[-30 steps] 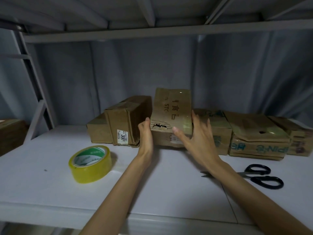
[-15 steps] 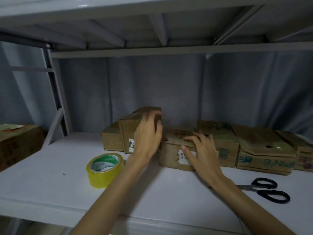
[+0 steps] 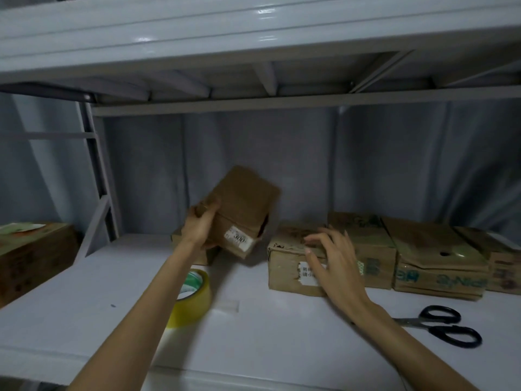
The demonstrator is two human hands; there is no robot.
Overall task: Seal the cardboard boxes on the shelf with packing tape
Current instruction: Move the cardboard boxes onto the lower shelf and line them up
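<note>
My left hand [image 3: 200, 225] grips a small brown cardboard box [image 3: 242, 210] with a white "300" label, lifted and tilted above the white shelf [image 3: 84, 300]. My right hand [image 3: 334, 259] hovers with spread fingers over the front of another cardboard box [image 3: 284, 266] that stands on the shelf; whether it touches is unclear. A yellow-green roll of packing tape [image 3: 194, 297] lies partly behind my left forearm. Black-handled scissors [image 3: 442, 325] lie at the right front.
More cardboard boxes [image 3: 434, 258] stand in a row at the back right. One low box [image 3: 176, 238] sits behind my left hand. A large box [image 3: 31, 258] stands at far left. The upper shelf [image 3: 253, 32] hangs close overhead, and a grey curtain closes the back.
My left hand has lifted the labelled box off the shelf and tilted it. The box I held earlier now stands on the shelf under my right hand. The camera has tilted up.
</note>
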